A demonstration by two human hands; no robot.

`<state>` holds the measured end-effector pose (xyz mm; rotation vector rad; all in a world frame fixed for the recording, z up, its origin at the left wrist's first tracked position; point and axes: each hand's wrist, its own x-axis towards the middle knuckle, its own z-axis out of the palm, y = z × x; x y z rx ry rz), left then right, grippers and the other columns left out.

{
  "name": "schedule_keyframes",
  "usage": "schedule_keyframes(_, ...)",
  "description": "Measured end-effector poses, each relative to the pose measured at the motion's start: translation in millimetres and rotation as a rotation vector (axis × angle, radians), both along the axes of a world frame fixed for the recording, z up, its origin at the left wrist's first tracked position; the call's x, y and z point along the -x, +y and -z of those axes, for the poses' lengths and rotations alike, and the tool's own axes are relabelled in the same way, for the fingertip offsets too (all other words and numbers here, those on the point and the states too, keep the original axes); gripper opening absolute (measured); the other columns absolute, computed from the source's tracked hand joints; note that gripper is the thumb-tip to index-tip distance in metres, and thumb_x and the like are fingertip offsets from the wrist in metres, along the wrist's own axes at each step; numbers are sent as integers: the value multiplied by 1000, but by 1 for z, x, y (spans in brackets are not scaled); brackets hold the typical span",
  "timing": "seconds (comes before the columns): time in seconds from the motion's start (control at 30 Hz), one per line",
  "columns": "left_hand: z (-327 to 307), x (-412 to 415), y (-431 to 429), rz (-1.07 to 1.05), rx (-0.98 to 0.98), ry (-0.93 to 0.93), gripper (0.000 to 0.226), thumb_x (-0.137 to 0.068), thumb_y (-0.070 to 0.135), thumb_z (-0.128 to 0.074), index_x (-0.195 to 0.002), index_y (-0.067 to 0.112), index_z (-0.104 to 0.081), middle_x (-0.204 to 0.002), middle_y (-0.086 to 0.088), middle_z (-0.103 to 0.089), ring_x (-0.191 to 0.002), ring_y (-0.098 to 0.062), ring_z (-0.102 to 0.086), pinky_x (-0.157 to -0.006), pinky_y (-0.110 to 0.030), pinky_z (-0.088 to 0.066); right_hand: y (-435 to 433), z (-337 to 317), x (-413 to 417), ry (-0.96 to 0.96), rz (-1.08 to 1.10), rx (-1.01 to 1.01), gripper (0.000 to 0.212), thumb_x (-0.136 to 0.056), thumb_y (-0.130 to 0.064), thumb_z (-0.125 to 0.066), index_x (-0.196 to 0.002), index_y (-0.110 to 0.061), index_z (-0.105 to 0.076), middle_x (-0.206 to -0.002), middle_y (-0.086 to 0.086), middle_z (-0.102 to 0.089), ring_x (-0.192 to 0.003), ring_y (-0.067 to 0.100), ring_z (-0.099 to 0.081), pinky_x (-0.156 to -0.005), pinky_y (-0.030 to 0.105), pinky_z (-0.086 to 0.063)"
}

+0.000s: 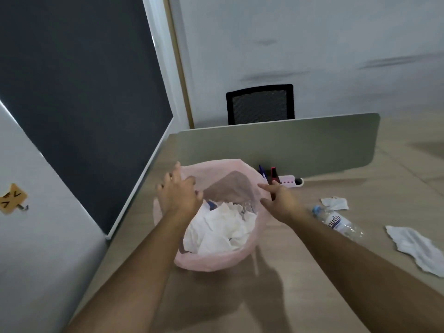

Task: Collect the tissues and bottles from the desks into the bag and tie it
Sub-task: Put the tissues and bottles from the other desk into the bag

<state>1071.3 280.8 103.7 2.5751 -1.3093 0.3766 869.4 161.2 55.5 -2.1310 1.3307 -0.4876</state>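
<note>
Both hands, left (pixel 177 195) and right (pixel 280 197), pinched the pink bag (pixel 211 260) rim; best kept spread wide toward the bottle (pixel 337 222) and tissues (pixel 413 246).

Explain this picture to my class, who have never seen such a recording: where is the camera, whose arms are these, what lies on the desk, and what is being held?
The camera sits on a person's head, looking down at their own bare arms. The left hand and right hand hold open the rim of a pink bag on a desk. Inside are crumpled white tissues. To the right on the desk lie a plastic bottle and two more tissues.
</note>
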Motion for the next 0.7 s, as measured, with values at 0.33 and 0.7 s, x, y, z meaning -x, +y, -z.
schedule_keyframes(0.33,-10,164,-136,705,38,29,39,-80,33,-60,-118,24,-58,-144,-2,-38,-128,-23,-37,-99,-37,-33,-39,-9,151,-122,575,154,30,-85,-16,-53,-109,-25,-69,-128,-3,-59,-103,23,-63,-95,30,-44)
schedule_keyframes(0.7,142,266,-209,1069,-514,-65,66,-84,33,-63,-141,25,-30,-148,-3,-32,-135,-23,-33,-105,-42,-31,26,110,281,431,751,-395,47,-77,-36,-63,-123,-35,-52,-131,3,-40,-119,26,-46,-97,36,-45)
